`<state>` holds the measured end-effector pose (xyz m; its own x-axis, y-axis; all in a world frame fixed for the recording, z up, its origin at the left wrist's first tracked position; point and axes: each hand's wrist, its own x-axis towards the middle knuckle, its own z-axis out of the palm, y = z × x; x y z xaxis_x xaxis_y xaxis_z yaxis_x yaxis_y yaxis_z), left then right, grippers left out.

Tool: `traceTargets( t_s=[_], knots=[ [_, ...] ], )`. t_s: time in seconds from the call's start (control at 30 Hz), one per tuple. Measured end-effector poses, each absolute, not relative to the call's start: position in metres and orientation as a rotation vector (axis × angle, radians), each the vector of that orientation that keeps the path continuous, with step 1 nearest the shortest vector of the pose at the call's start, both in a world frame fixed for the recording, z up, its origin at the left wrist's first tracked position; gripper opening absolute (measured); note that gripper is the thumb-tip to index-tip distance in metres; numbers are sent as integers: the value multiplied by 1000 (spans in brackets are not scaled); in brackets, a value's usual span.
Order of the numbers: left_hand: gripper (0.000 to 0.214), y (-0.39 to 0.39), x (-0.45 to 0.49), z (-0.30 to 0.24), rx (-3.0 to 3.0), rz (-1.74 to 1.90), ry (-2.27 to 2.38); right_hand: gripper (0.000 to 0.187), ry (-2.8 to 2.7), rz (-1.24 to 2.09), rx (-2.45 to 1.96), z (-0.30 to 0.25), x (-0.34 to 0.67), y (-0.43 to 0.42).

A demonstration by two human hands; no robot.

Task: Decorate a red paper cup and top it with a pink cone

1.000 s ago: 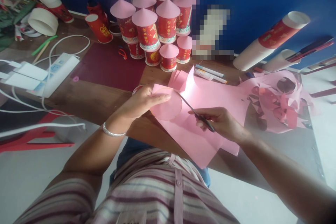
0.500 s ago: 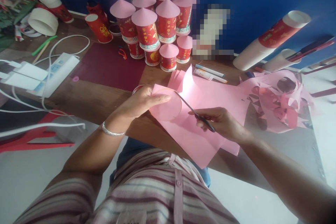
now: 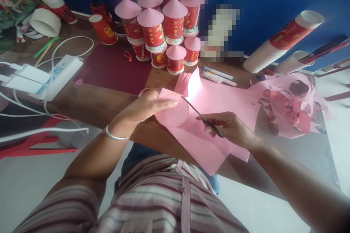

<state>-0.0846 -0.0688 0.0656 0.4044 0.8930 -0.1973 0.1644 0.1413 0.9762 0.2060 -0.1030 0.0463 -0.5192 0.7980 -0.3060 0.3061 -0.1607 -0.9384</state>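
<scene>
Pinched in my left hand (image 3: 149, 105) is a piece of pink paper (image 3: 175, 113) with a round outline drawn on it; the thumb lies across its top face. My right hand (image 3: 229, 127) is closed around the dark handles of a pair of scissors (image 3: 198, 113). The blades point up and left and meet the paper's upper right edge, at the outline. Beneath both hands, larger pink sheets (image 3: 213, 149) lie on the wooden table.
Red paper cups (image 3: 151, 35) with pink cone tops stand stacked at the back. Pink paper scraps (image 3: 294, 107) are heaped at right, near a leaning stack of cups (image 3: 283, 42). Markers (image 3: 218, 77) lie behind the sheets. A power strip (image 3: 61, 76) with white cables sits at left.
The hands and scissors hold almost the same place. The pink paper in my left hand has tilted very slightly.
</scene>
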Motion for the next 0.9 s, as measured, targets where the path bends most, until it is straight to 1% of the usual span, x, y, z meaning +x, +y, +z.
traceTargets(
  t_s=[0.1, 0.3, 0.53, 0.7, 0.9],
  knots=[
    [33, -69, -84, 66, 1373, 645, 1009, 46, -1716, 1724, -1260, 47, 206, -104],
    [43, -76, -79, 67, 1348, 801, 1210, 50, -1663, 1729, -1268, 49, 203, -106],
    [40, -76, -80, 65, 1364, 815, 1213, 57, -1666, 1726, -1293, 51, 201, -108],
    [40, -75, -83, 65, 1341, 801, 1152, 55, -1648, 1745, -1277, 49, 200, -108],
    [40, -75, -83, 63, 1378, 805, 1200, 50, -1602, 1762, -1275, 47, 199, -110]
  ],
)
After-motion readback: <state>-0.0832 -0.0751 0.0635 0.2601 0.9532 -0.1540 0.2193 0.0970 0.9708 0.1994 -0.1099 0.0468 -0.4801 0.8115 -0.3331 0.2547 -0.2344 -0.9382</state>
